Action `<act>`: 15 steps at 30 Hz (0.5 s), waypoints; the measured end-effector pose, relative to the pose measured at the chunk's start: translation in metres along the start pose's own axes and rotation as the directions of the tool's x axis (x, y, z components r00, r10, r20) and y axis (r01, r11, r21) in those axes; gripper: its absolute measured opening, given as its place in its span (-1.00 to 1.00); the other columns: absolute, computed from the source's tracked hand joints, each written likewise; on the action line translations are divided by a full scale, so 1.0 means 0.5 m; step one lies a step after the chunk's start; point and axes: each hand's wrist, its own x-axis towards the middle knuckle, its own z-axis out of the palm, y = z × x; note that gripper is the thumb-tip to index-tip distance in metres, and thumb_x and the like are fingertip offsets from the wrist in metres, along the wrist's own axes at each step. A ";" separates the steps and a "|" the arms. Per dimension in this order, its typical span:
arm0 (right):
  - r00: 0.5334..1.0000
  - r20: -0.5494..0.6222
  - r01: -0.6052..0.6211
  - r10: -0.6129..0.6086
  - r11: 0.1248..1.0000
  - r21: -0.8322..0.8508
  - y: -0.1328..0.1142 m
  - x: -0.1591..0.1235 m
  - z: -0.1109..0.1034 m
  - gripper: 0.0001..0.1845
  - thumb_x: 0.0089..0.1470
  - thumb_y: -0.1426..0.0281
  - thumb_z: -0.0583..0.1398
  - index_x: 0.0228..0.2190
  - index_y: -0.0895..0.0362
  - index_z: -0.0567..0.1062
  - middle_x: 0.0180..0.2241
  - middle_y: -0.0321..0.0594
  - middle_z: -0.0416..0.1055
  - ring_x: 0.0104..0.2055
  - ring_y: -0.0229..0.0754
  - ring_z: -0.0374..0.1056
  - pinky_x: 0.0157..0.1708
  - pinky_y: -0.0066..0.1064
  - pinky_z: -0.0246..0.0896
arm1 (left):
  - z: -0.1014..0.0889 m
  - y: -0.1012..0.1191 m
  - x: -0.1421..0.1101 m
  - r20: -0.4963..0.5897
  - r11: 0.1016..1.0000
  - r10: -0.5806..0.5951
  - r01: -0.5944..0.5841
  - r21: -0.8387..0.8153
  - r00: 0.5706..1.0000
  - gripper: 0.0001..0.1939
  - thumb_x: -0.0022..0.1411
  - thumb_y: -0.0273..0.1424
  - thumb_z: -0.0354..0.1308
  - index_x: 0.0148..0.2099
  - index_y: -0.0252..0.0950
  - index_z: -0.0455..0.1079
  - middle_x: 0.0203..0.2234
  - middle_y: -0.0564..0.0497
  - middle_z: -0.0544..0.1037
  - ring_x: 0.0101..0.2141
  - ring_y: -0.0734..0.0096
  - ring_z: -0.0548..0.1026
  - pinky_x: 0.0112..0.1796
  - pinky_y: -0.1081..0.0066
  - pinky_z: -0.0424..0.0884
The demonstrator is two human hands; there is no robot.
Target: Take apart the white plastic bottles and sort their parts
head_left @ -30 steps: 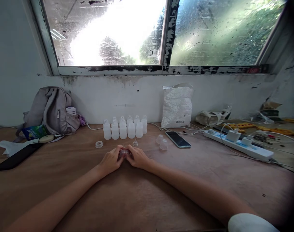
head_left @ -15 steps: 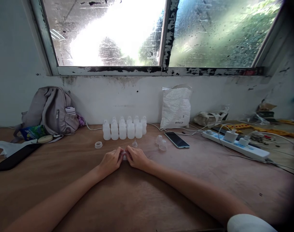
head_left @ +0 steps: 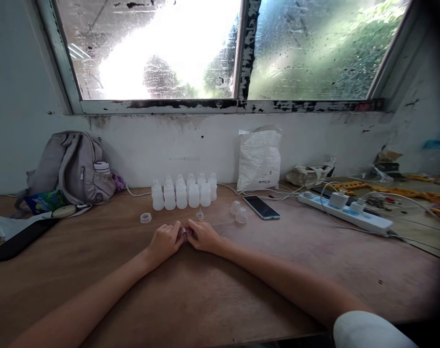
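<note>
Clear plastic piece (head_left: 185,235) sits between the two hands, pinched at the fingertips; from where I watch it is too small and too covered for me to make out its exact shape. I see the left hand (head_left: 166,240) curled nearly closed, its fingers gathered on the piece's left side. I see the right hand (head_left: 205,237) bent in much the same way on the other side, so both have hold of it at once. Both are low over the brown surface (head_left: 205,299), and I cannot tell whether the piece touches it.

Just beyond the right hand's knuckles I have a clear teat (head_left: 200,214) standing point up. Beyond the left hand and a little to its left lies a clear ring (head_left: 146,218). Further out, straight ahead of both hands, whitish bottles (head_left: 181,197) with clear tops stand close together. Out past the right hand, to its right, I find two clear caps (head_left: 241,216) side by side, then a phone (head_left: 261,208) lying flat. Well to the right of the hands is a white power strip (head_left: 368,221) with plugs in it; far beyond the left hand, a grey backpack (head_left: 75,169) leans by the wall.
</note>
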 end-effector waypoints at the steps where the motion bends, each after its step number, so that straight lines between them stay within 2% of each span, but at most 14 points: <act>1: 1.000 -0.001 0.002 -0.002 1.000 -0.002 0.000 0.000 0.001 -0.94 -0.02 0.45 0.06 -0.40 0.13 0.26 -0.50 -0.23 0.39 -0.44 -0.20 0.32 -0.41 -0.46 0.09 | -0.001 0.000 -0.001 0.012 0.999 -0.024 0.024 -0.024 1.000 -0.90 0.15 -0.38 -0.10 -0.36 -0.28 0.19 -0.57 0.00 0.43 -0.52 0.34 0.43 -0.46 0.42 0.27; 4: 1.000 -0.017 -0.024 0.024 1.000 -0.006 0.001 -0.001 0.004 -0.94 0.01 0.43 0.05 -0.38 0.13 0.25 -0.49 -0.23 0.40 -0.46 -0.23 0.32 -0.44 -0.48 0.09 | -0.005 0.000 -0.002 0.030 0.986 -0.096 0.100 -0.137 0.995 -0.90 0.14 -0.38 -0.08 -0.27 -0.27 0.19 -0.52 0.02 0.45 -0.49 0.34 0.45 -0.49 0.44 0.28; 8: 0.998 -0.031 -0.055 0.054 0.998 -0.005 0.001 -0.001 0.003 -0.90 0.03 0.40 0.04 -0.33 0.14 0.26 -0.49 -0.23 0.39 -0.47 -0.23 0.31 -0.47 -0.49 0.08 | -0.008 -0.001 -0.002 0.046 0.964 -0.121 0.128 -0.234 0.992 -0.74 0.12 -0.44 -0.06 -0.09 -0.23 0.13 -0.39 0.02 0.48 -0.39 0.34 0.47 -0.41 0.43 0.30; 15: 0.995 0.004 -0.103 0.103 0.995 -0.014 -0.003 -0.001 -0.001 -0.88 0.04 0.42 0.03 -0.31 0.15 0.26 -0.48 -0.22 0.41 -0.47 -0.24 0.32 -0.48 -0.50 0.06 | -0.006 0.000 -0.002 0.054 0.964 -0.097 0.107 -0.244 0.994 -0.78 0.13 -0.43 -0.06 -0.12 -0.25 0.15 -0.37 0.00 0.47 -0.37 0.31 0.47 -0.40 0.42 0.30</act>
